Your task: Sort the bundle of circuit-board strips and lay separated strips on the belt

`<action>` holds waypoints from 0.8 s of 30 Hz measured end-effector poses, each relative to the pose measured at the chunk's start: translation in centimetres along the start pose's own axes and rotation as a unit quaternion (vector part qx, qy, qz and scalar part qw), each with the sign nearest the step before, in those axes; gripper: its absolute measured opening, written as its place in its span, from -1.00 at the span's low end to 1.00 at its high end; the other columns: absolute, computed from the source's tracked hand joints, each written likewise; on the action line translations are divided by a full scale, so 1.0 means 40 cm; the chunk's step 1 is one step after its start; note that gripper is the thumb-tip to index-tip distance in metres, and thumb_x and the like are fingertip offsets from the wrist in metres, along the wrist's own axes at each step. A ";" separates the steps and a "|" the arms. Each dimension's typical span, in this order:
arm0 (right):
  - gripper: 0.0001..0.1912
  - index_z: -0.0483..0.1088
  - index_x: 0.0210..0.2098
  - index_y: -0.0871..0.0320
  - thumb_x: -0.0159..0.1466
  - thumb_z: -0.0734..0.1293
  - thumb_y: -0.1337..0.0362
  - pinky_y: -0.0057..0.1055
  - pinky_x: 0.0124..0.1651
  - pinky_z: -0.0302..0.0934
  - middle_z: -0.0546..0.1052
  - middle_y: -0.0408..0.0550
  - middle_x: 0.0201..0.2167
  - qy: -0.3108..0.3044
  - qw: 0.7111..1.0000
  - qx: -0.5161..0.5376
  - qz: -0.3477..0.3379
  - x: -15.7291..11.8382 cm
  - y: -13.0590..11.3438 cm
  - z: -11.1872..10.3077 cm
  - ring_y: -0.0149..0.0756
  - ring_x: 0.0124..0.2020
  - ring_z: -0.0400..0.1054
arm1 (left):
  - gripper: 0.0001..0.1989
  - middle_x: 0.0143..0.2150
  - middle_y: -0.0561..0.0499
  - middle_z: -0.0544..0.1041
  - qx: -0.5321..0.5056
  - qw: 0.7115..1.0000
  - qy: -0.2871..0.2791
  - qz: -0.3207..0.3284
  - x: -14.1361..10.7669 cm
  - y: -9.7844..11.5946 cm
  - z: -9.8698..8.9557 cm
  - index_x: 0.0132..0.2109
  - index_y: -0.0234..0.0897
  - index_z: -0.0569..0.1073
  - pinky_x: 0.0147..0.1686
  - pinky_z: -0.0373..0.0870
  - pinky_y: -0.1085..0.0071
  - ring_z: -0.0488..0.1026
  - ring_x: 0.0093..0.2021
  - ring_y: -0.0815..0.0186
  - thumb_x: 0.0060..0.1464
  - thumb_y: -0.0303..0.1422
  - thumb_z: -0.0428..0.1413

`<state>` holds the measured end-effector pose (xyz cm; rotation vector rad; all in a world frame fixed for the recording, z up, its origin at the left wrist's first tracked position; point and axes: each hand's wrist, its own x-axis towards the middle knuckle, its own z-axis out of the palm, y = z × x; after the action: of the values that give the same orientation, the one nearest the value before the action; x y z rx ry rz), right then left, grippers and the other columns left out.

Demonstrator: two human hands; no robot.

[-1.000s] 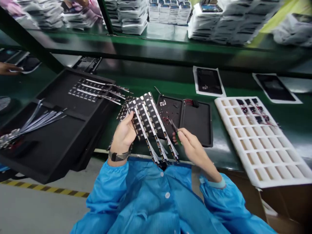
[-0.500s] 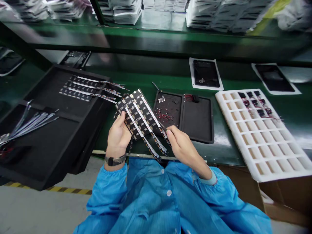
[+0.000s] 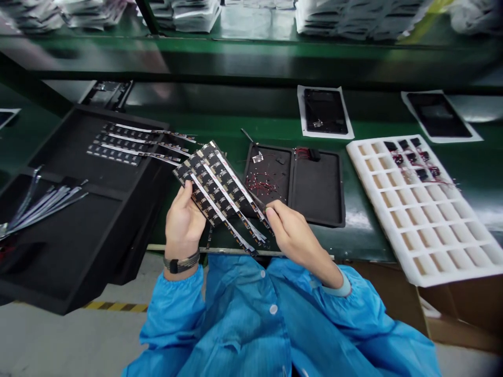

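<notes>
My left hand (image 3: 181, 220) holds a fan of several black component strips (image 3: 220, 188) with white backing tape, tilted over the bench's front edge. My right hand (image 3: 291, 233) pinches thin tweezers (image 3: 257, 200) whose tip touches the right side of the strips. Just behind them lies a small black two-part tray (image 3: 318, 188) with tiny red-wired parts (image 3: 261, 184) in its left half.
A large black tray (image 3: 70, 220) at the left carries more strips (image 3: 126, 144) and a bundle of used tape (image 3: 43, 199). A white foam grid tray (image 3: 428, 214) with several parts stands at the right. Two dark panels on white sheets (image 3: 324, 111) lie behind. Stacks fill the upper shelf.
My right hand moved left from beside the strips, and the tweezers' tip now rests on them. The strips shifted slightly left and up in view as the camera dipped.
</notes>
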<state>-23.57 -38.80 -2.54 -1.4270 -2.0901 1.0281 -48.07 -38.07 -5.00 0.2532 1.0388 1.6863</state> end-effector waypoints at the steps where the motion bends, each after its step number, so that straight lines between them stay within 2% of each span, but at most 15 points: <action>1: -0.71 0.25 -0.23 0.05 0.59 0.07 0.13 -0.30 -0.20 0.09 0.44 -0.10 -0.35 -0.002 1.000 -0.001 -0.001 0.000 0.000 0.000 -0.22 -0.32 0.33 | -0.79 0.13 -0.04 0.70 -0.001 1.000 0.002 -0.002 0.000 0.000 0.000 0.05 -0.21 0.63 0.33 0.49 0.23 0.55 0.30 0.17 0.33 -0.30 0.27; 5: -0.69 0.22 -0.24 0.05 0.60 0.04 0.12 -0.29 -0.20 0.06 0.40 -0.12 -0.37 -0.009 1.000 -0.012 -0.001 0.001 0.005 0.005 -0.22 -0.34 0.30 | -0.80 0.12 -0.04 0.70 -0.009 1.000 0.001 -0.006 -0.002 -0.001 0.003 0.08 -0.21 0.63 0.33 0.49 0.22 0.57 0.27 0.19 0.39 -0.33 0.20; 12: -0.71 0.19 -0.26 0.04 0.59 0.05 0.14 -0.30 -0.25 0.04 0.39 -0.13 -0.42 -0.007 1.000 -0.024 0.001 0.005 0.010 0.010 -0.22 -0.39 0.29 | -0.82 0.14 -0.07 0.69 -0.004 1.000 0.015 -0.018 -0.005 -0.007 0.009 0.01 -0.24 0.64 0.35 0.47 0.21 0.52 0.33 0.16 0.35 -0.30 0.23; 18: -0.73 0.22 -0.22 0.04 0.59 0.06 0.14 -0.30 -0.21 0.08 0.45 -0.10 -0.36 -0.007 1.000 -0.020 0.004 0.007 0.011 0.012 -0.20 -0.34 0.35 | -0.82 0.18 -0.01 0.68 0.017 1.000 0.005 0.006 -0.019 -0.019 0.023 0.05 -0.17 0.63 0.35 0.45 0.28 0.53 0.32 0.20 0.34 -0.35 0.24; 24: -0.73 0.22 -0.22 0.05 0.59 0.06 0.14 -0.29 -0.21 0.09 0.45 -0.09 -0.36 -0.006 1.000 -0.019 0.004 0.008 0.009 0.014 -0.20 -0.34 0.36 | -0.78 0.18 0.02 0.67 0.032 0.999 0.001 0.019 -0.022 -0.022 0.021 0.03 -0.15 0.61 0.37 0.44 0.24 0.53 0.32 0.16 0.25 -0.31 0.33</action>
<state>-23.84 -38.62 -3.20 -1.4521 -2.1256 1.0072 -46.62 -38.36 -4.85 0.3140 1.0968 1.6890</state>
